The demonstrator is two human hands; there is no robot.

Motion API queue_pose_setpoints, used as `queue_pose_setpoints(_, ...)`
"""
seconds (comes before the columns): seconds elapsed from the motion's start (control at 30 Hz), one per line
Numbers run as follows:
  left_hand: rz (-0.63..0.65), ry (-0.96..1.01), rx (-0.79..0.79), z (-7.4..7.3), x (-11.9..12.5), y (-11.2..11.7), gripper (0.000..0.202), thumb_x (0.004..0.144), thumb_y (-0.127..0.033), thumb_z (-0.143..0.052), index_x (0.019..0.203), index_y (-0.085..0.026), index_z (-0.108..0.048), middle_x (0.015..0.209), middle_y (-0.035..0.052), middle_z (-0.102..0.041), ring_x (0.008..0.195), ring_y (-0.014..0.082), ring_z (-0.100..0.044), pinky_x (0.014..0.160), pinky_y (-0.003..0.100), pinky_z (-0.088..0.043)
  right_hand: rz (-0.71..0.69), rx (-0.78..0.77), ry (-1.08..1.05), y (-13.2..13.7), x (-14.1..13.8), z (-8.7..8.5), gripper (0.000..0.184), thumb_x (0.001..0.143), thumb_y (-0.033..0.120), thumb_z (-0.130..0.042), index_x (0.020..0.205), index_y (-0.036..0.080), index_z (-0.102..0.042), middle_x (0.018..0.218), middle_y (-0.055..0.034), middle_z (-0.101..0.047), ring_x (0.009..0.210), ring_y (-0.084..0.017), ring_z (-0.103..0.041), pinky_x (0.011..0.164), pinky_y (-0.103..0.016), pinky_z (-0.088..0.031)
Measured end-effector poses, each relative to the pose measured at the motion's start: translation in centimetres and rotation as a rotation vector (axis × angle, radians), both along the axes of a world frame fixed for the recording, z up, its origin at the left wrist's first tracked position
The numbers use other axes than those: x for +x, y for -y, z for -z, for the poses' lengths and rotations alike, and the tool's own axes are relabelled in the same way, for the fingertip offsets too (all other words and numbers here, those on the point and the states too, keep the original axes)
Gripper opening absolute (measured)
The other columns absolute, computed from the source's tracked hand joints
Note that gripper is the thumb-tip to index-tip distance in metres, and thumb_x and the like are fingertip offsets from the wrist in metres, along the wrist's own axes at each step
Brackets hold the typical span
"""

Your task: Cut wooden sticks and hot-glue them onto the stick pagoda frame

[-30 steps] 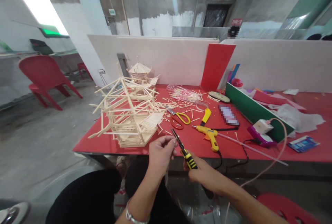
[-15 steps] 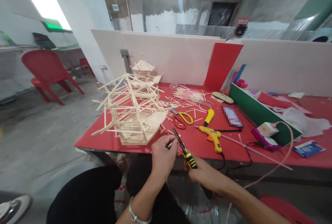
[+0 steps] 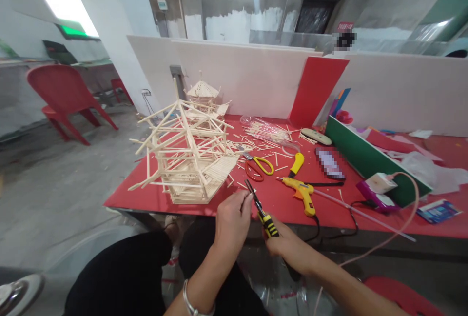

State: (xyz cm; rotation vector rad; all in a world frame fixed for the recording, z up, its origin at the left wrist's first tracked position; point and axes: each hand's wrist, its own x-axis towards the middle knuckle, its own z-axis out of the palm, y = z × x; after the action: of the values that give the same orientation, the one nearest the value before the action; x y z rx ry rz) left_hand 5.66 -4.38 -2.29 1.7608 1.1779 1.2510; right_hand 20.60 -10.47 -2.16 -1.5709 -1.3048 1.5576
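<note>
My left hand (image 3: pixel 232 218), with a bracelet at the wrist, has thumb and fingers pinched together close to the tool's jaws. What it pinches is too small and hidden to make out. In my right hand (image 3: pixel 287 245) is a pair of pliers (image 3: pixel 269 225) with yellow-and-black handles, its dark narrow jaws pointing up and left beside my left fingertips. A stick-built pavilion model (image 3: pixel 188 155) stands at the table's left, open-framed at the roof. Behind it is a second stick model (image 3: pixel 203 92) with a filled conical roof.
On the red table (image 3: pixel 135 184) are scissors (image 3: pixel 258 167), loose wooden sticks (image 3: pixel 266 130), a yellow-handled tool (image 3: pixel 297 164), a glue gun (image 3: pixel 302 194) with its cord, a phone (image 3: pixel 329 163) and a pencil case (image 3: pixel 316 136). A green board (image 3: pixel 376 162) and purple power adapter (image 3: pixel 376 196) lie right.
The view has shifted slightly. Both hands stay close together, the pliers still in my right. My left fingers have turned a little, and the pale bit seen between them earlier is less visible.
</note>
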Motion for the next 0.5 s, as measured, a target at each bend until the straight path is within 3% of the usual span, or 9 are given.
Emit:
queue_pose_setpoints(0.33, 0.174, -0.127, 0.029, -0.9, -0.8, -0.2, 0.026, 0.090, -0.026, -0.047, 0.070, -0.020, -0.062, 0.058, 0.0000, -0.051, 0.055, 0.0135, -0.045, 0.058, 0.024, -0.033, -0.074, -0.004, 0.036, 0.3, 0.9, 0.1, 0.031, 0.053, 0.016, -0.046, 0.083, 0.020, -0.044, 0.073, 0.0039, -0.042, 0.068, -0.012, -0.036, 0.057, -0.024, -0.031)
queue_pose_setpoints(0.5, 0.261, -0.032, -0.177, -1.0, -0.8, -0.4, 0.033, 0.092, -0.035, -0.045, 0.066, -0.019, -0.059, 0.050, -0.0023, -0.047, 0.049, 0.0118, -0.042, 0.052, 0.024, -0.030, -0.108, -0.023, 0.047, 0.4, 1.1, -0.7, 0.028, 0.052, 0.016, -0.045, 0.080, 0.020, -0.043, 0.072, 0.0044, -0.041, 0.066, -0.012, -0.035, 0.056, -0.024, -0.030)
